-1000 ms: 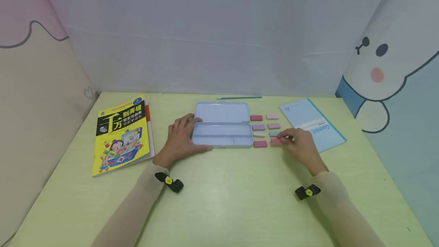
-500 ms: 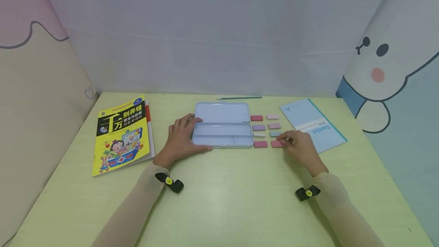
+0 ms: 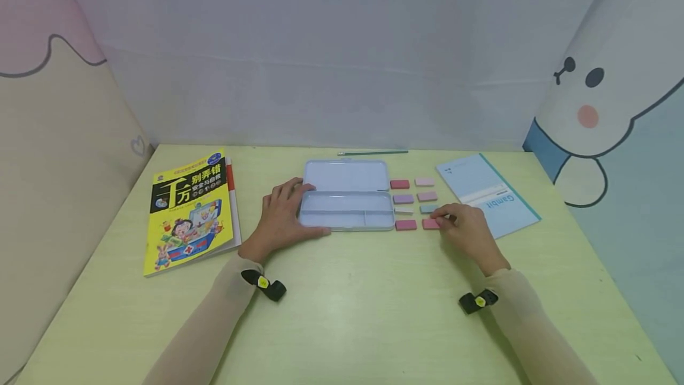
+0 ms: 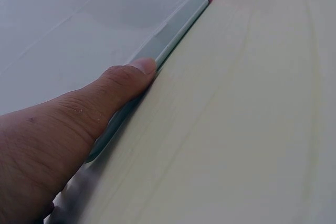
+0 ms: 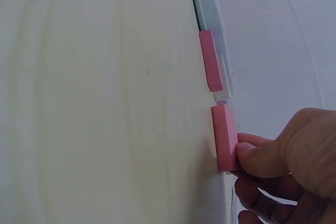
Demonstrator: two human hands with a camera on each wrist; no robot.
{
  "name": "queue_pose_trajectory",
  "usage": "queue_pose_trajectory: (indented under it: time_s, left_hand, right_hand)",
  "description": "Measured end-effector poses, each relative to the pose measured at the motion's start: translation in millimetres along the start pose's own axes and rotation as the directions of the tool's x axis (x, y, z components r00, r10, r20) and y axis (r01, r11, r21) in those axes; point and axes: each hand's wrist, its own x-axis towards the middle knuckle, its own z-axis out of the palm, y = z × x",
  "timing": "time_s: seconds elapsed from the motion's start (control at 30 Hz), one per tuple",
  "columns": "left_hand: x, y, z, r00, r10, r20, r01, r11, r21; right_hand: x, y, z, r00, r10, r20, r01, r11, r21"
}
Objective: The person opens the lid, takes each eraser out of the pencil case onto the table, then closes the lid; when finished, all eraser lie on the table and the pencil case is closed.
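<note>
A pale blue pencil box [image 3: 347, 228] lies unfolded on the table, with dividers in its front half. My left hand [image 3: 283, 212] spans its left end, holding it with the fingers at the back corner and the thumb along the front wall. In the left wrist view, that thumb [image 4: 126, 82] presses the box's edge. To the right of the box, my right hand [image 3: 470, 230] pinches the right end of a pink eraser [image 5: 224, 137] between thumb and fingers. A darker pink eraser [image 3: 405, 225] lies to its left, beside the box.
Several more erasers, including a purple one [image 3: 403, 199] and a teal one [image 3: 429, 209], form two columns right of the box. A notebook [image 3: 502, 210] lies beyond my right hand. A green pencil [image 3: 374, 152] lies at the back, a yellow book [image 3: 189, 218] at left.
The pink eraser in my right hand has shifted slightly toward me, in line with the darker pink one. My left hand and the box have stayed put.
</note>
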Motion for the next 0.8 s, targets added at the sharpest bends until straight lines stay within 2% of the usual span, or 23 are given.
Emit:
queue_pose_trajectory:
  time_s: [0.23,0.57,0.8]
  left_hand:
    - [0.0,0.2,0.3,1.0,0.002,0.0,-0.002,1.0,-0.008]
    - [-0.4,0.8,-1.6,1.0,0.0,-0.004,0.0,1.0,-0.012]
    - [-1.5,1.8,-1.2,1.0,-0.004,-0.001,0.004,1.0,-0.012]
  right_hand:
    - [-0.4,-0.5,-0.1,1.0,0.02,-0.007,-0.02,1.0,0.008]
    - [0.0,0.0,0.6,1.0,0.001,-0.022,0.0,1.0,0.016]
    - [3.2,3.9,-0.2,0.996,-0.064,-0.054,0.066,0.997,0.035]
